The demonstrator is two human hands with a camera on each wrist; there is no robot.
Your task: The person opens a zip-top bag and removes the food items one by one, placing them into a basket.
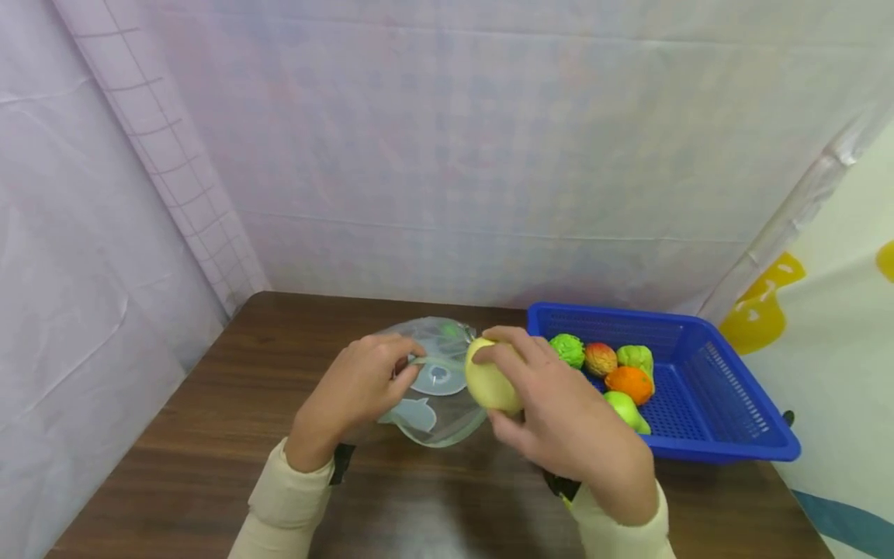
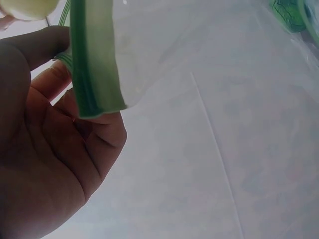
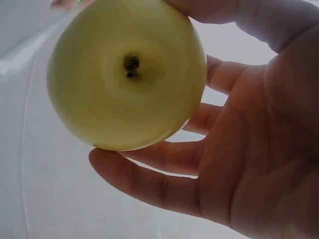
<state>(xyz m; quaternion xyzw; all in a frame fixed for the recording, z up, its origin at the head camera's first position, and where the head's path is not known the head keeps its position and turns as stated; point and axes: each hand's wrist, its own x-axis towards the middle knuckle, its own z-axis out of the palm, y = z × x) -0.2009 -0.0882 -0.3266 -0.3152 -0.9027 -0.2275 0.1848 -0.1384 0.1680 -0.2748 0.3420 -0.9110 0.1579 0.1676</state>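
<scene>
A pale yellow-green apple (image 1: pixel 491 382) is gripped in my right hand (image 1: pixel 559 400), thumb below and fingers over the top. The right wrist view shows the dark dimple on the apple (image 3: pixel 129 109) facing the camera. My left hand (image 1: pixel 363 380) pinches the green zip edge (image 2: pixel 92 64) of a clear plastic bag (image 1: pixel 447 427) printed with grey fish shapes. The apple is held at the bag's mouth, at its right side. A crinkled green thing (image 2: pixel 290 14) shows through the bag in the left wrist view.
On the right stands a blue plastic basket (image 1: pixel 726 442). It holds an orange (image 1: pixel 628 384), a red-yellow fruit (image 1: pixel 601 359), a crinkled green piece (image 1: pixel 568 350), a light green fruit (image 1: pixel 625 410) and a green lumpy one (image 1: pixel 635 357). Brown wooden table (image 1: pixel 209 404) lies beneath; white cloth (image 1: pixel 447 155) hangs behind.
</scene>
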